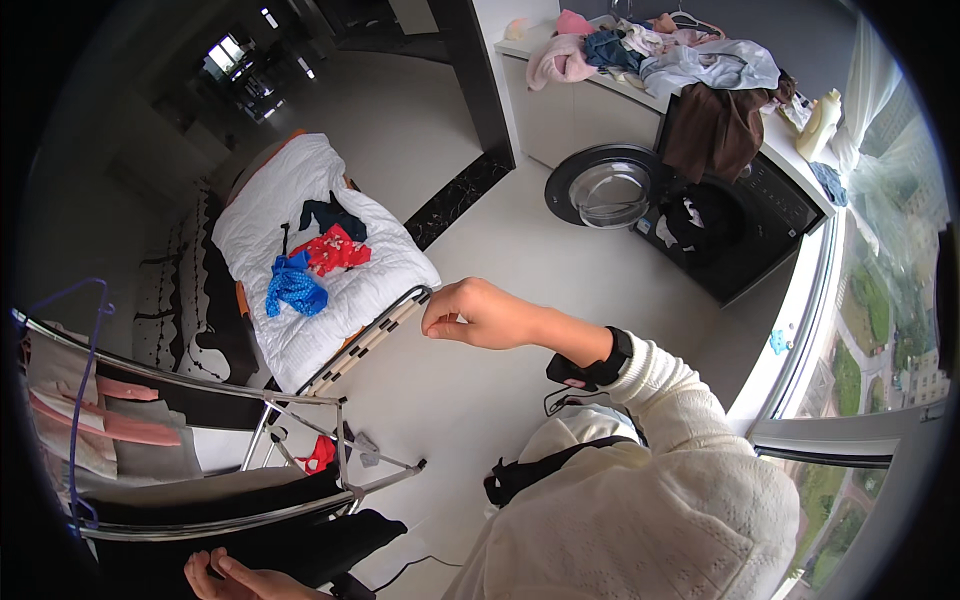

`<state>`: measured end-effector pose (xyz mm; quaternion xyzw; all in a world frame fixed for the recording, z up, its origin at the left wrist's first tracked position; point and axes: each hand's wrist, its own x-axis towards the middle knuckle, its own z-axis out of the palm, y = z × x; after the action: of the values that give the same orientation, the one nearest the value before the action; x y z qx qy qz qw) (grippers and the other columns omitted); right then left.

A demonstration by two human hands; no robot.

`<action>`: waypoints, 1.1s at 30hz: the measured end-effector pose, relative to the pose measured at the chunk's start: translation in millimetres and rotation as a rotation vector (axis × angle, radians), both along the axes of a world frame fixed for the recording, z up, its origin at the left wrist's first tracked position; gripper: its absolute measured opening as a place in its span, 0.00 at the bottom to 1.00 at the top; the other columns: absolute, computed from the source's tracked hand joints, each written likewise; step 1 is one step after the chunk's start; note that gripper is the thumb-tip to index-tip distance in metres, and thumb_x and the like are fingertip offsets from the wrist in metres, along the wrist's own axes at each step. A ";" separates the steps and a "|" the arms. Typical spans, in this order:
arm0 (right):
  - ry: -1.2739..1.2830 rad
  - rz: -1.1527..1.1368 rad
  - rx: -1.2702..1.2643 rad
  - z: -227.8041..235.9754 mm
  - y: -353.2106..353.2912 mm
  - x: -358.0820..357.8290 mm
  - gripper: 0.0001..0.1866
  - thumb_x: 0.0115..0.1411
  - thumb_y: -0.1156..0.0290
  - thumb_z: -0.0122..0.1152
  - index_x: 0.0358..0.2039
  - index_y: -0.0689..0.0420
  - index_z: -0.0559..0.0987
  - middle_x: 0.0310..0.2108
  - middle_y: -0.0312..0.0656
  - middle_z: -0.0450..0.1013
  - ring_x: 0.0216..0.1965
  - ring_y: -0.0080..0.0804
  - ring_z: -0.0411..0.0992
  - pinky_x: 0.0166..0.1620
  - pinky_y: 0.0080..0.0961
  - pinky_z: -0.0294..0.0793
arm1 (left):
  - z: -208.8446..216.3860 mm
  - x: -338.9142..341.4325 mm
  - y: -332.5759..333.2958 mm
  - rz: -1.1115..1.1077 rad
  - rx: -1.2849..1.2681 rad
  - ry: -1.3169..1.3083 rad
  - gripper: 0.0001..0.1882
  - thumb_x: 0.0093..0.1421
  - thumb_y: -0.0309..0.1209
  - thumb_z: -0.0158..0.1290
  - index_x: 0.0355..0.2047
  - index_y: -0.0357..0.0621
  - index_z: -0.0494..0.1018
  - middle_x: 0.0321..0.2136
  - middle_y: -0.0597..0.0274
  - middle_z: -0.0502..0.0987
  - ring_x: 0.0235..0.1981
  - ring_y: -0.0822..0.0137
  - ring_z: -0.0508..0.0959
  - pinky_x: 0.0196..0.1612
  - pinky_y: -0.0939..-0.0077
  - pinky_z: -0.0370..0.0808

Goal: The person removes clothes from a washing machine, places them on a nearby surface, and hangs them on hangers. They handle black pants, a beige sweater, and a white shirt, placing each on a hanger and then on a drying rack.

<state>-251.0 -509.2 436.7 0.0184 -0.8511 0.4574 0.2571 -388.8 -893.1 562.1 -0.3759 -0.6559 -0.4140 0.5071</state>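
Note:
My right hand (468,312) is held out over the floor near the end of the folding bed (365,340), its fingers curled in and nothing visible in them. At the lower left edge, my left hand (235,578) is partly cut off. Its fingers are bent and apart from the thumb, in front of a black garment (310,545) hanging low on the metal drying rack (230,522). On the bed's white quilt (290,185) lie a blue dotted cloth (296,287), a red patterned cloth (337,250) and a dark garment (335,215).
At the upper right, a black front-loading washing machine (760,225) has its round door (605,188) swung out, with dark laundry inside. Heaped clothes (710,65) and a cream detergent bottle (820,125) top the counter. A purple hanger (75,420) hangs on the rack. Windows line the right.

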 end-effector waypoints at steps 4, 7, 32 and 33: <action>-0.066 -0.209 -0.215 -22.4 61.6 65.0 0.06 0.59 0.73 0.60 0.34 0.62 0.80 0.31 0.42 0.78 0.32 0.33 0.75 0.37 0.27 0.75 | -33.9 -2.2 89.7 -0.142 -0.154 -0.380 0.09 0.65 0.25 0.47 0.44 0.34 0.70 0.49 0.55 0.67 0.47 0.65 0.71 0.49 0.74 0.69; -0.065 -0.369 -0.308 -38.4 98.5 109.5 0.06 0.59 0.73 0.60 0.33 0.63 0.81 0.29 0.43 0.78 0.29 0.31 0.74 0.35 0.27 0.75 | -49.6 -9.0 155.9 -0.329 -0.321 -0.474 0.10 0.63 0.23 0.48 0.44 0.33 0.71 0.48 0.57 0.66 0.45 0.68 0.70 0.45 0.78 0.69; 0.015 -1.492 -0.436 -48.1 491.8 370.9 0.22 0.58 0.73 0.62 0.53 0.62 0.72 0.42 0.43 0.75 0.42 0.28 0.73 0.44 0.24 0.74 | -119.0 58.9 797.7 -1.514 -1.075 -0.710 0.05 0.61 0.24 0.53 0.35 0.34 0.75 0.34 0.60 0.75 0.34 0.71 0.75 0.38 0.79 0.72; -0.020 -1.573 -0.316 -44.7 517.2 390.9 0.26 0.56 0.72 0.64 0.55 0.61 0.71 0.45 0.48 0.74 0.46 0.34 0.73 0.47 0.28 0.73 | -118.2 72.6 815.6 -1.526 -1.136 -0.637 0.06 0.61 0.24 0.53 0.36 0.35 0.75 0.35 0.60 0.76 0.33 0.70 0.75 0.38 0.78 0.73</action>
<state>139.8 8.0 392.0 -0.6277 -0.5419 0.2574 0.4961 -316.2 -77.5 443.9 -0.7541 -0.4450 -0.3351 -0.3478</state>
